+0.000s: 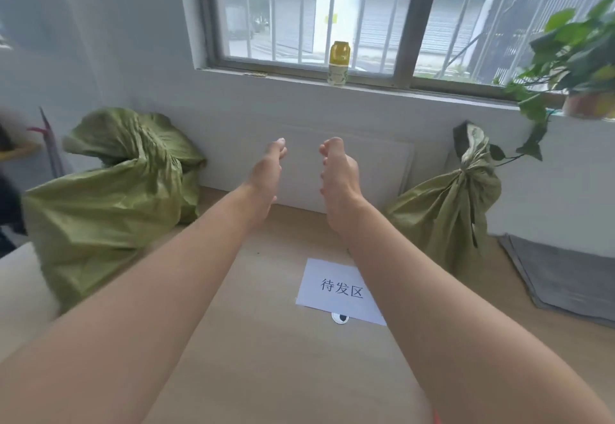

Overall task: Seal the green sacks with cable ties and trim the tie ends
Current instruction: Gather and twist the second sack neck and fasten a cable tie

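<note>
Between left sack [109, 197] and right sack [446, 214], open floor [266, 340]

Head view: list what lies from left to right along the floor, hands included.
Large green sack → left hand → right hand → tied green sack → grey mat.

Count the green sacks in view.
2. The left sack sits by the wall; the right sack stands below the plant, neck cinched. Others may be out of view.
</note>
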A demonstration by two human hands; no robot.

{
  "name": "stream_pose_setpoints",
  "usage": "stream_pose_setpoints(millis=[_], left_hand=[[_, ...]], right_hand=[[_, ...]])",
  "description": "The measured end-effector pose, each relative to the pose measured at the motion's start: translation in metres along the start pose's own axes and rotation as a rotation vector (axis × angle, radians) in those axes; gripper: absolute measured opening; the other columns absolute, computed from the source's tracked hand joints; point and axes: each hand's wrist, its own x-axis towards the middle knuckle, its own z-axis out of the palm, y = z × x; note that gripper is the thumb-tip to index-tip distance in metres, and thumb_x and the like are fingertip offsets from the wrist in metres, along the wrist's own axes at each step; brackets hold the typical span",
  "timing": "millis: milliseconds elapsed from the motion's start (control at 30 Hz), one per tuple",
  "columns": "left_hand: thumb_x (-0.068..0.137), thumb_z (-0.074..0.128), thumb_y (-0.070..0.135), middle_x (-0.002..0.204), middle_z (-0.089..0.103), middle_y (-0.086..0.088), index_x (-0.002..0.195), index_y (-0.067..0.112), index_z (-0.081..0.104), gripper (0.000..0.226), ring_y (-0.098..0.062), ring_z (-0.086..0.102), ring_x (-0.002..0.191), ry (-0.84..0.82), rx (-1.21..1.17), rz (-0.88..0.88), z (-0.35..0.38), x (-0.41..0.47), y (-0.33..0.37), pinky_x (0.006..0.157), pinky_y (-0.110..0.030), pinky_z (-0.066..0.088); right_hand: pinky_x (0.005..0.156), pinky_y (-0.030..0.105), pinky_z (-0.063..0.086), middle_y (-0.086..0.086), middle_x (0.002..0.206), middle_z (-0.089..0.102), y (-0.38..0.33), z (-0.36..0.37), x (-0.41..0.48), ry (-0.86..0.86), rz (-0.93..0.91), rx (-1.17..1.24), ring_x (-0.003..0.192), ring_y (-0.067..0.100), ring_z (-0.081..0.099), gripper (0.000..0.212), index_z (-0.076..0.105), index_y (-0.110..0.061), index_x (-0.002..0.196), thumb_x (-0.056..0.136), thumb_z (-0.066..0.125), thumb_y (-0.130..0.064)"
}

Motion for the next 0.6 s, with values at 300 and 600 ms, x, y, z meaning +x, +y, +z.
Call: stream_pose_setpoints(millis=[300, 600], left_hand=[[0.100, 0.031, 0.067, 0.171, 0.023, -0.004, 0.159, 0.038, 0.034, 0.066, -0.032, 0.017, 0.158, 0.091, 0.014, 0.012, -0.175, -0.061, -0.002, 0.127, -0.050, 0.014], [0.105, 0.026, 0.062, 0.169, 0.026, -0.006, 0.161, 0.034, 0.032, 0.063, -0.029, 0.021, 0.157, 0.100, 0.053, 0.022, -0.329, -0.106, -0.008, 0.126, -0.050, 0.017]], right_hand=[[0.071, 0.034, 0.032, -0.002, 0.076, 0.035, 0.016, 0.153, -0.098, -0.120, -0.015, -0.002, 0.065, 0.015, 0.032, 0.058, 0.048, 0.011, 0.140, 0.104, 0.044, -0.034], [0.072, 0.035, 0.031, -0.004, 0.077, 0.037, 0.055, 0.284, -0.160, -0.133, 0.028, 0.003, 0.069, 0.017, 0.034, 0.057, 0.052, 0.008, 0.137, 0.103, 0.043, -0.036]])
